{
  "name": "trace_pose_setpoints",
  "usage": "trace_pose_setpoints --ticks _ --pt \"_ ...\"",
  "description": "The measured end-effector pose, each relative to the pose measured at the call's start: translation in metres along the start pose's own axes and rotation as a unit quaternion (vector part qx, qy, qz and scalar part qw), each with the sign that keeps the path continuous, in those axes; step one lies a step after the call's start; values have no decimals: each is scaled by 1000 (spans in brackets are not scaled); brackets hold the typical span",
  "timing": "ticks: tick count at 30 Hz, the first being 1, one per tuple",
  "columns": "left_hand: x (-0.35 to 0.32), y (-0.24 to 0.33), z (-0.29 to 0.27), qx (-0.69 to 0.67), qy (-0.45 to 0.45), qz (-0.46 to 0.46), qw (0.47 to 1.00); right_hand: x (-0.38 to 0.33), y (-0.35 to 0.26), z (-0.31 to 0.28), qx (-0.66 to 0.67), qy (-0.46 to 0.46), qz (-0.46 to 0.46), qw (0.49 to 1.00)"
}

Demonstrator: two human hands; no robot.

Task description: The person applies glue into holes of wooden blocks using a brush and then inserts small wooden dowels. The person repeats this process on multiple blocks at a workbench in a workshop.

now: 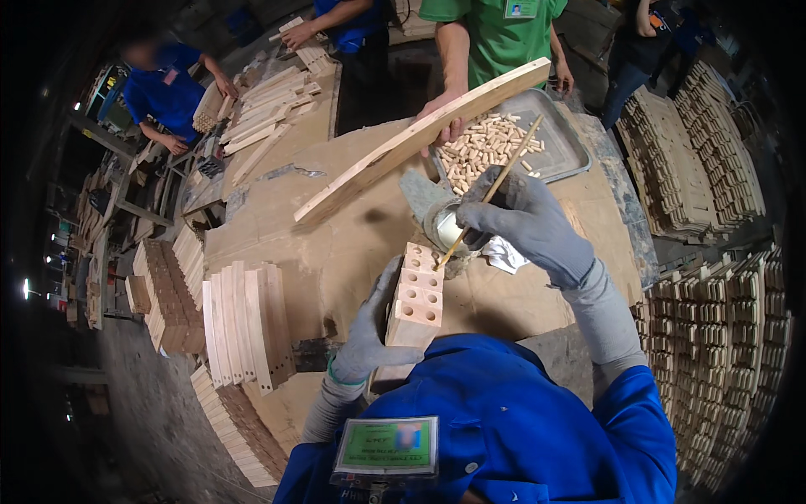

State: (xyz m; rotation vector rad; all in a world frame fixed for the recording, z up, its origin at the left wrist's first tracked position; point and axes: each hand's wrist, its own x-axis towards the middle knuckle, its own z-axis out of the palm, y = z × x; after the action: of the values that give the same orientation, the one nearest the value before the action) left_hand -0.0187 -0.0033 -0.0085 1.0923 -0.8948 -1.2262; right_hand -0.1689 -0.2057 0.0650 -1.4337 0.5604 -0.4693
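Left grip (369, 332) on pale drilled wood block (417, 296), upright

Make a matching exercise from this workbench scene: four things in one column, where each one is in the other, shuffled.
Things:
1. wooden block with holes
2. thin stick
3. metal tray of dowels
4. long plank

Places:
a. lifted at a tilt by a co-worker across the table
b. lying on the far side of the table
c. in the grip of the gloved left hand
d. in the grip of the gloved right hand, tip down at the block

Pairs: 1-c, 2-d, 3-b, 4-a
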Motion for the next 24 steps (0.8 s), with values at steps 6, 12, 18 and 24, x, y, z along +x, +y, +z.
trace_pose_setpoints --ticks 6,12,18,24 --pt "-14 12 -4 -29 88 -43 995 -6 54 -26 84 116 -14 990" --pt "-19 9 -15 -3 141 -34 989 -23 141 -8 21 188 -74 979" --pt "-18 9 -17 0 137 -44 990 -42 117 16 -262 151 -204 931" --pt "-12 9 -15 -16 101 -41 994 -42 119 30 -260 183 -301 899"
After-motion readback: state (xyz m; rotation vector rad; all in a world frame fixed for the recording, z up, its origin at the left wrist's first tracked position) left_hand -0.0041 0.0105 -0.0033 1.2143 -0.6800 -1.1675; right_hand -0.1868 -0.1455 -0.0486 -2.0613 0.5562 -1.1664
